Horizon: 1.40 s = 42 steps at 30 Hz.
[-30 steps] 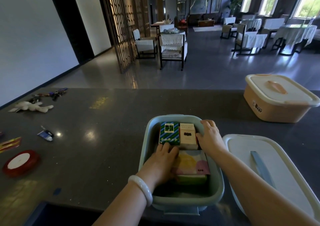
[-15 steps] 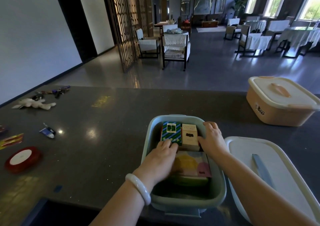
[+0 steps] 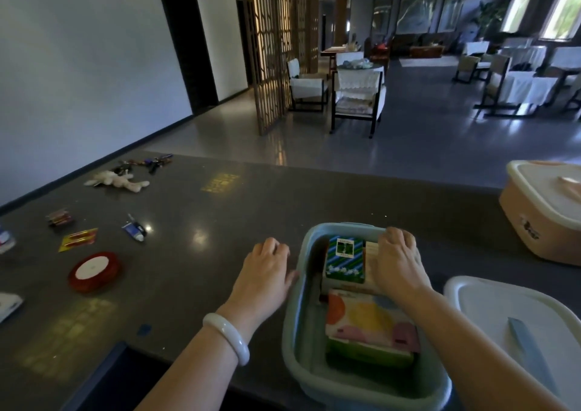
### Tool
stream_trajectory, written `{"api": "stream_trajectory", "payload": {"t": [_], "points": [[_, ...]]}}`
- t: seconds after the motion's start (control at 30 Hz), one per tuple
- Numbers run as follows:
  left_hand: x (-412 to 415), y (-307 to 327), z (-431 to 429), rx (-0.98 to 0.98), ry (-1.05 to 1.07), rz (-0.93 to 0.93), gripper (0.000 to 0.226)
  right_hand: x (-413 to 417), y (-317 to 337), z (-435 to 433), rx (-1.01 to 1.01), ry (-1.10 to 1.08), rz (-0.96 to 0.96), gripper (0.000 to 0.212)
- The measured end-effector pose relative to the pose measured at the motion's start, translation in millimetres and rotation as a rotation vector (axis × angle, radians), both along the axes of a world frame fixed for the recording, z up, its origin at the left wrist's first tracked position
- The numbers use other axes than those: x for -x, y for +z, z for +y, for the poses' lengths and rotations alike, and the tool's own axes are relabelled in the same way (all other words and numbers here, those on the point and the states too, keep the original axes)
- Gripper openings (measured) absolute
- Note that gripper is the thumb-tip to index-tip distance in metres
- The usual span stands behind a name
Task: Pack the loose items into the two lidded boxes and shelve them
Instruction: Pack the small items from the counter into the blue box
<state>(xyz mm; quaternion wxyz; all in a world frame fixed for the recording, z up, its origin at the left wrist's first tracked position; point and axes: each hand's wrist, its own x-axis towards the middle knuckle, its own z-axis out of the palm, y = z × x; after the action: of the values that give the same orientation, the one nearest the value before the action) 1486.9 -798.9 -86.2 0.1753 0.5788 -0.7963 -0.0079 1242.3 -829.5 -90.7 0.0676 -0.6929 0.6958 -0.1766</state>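
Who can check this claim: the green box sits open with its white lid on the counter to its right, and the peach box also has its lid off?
Not quite: the head view shows the peach box closed, its cream lid on. The green box does sit open, its white lid on the counter to its right.

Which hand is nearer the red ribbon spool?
Left. The left hand is over the counter just left of the green box, toward the red ribbon spool; the right hand is inside that box, over the beige carton, farther away.
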Motion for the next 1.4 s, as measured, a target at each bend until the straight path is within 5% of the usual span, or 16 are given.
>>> {"api": "stream_trajectory", "payload": {"t": [0.27,0.83,1.4], "points": [[-58.9,-4.0,4.7,-0.132,0.257,-0.156,0.051,-86.3,12.0,-30.7,-0.044,0.282,-0.014,0.058],[-306.2,-12.8,7.6,-0.296,0.597,0.000,0.066,-358.8,10.8,-68.8,-0.186,0.633,0.044,0.064],[-446.3,-65.7,-4.6,-0.488,0.690,0.489,0.101,-545.3,-47.4,-79.0,-0.575,0.536,-0.049,0.063]]}}
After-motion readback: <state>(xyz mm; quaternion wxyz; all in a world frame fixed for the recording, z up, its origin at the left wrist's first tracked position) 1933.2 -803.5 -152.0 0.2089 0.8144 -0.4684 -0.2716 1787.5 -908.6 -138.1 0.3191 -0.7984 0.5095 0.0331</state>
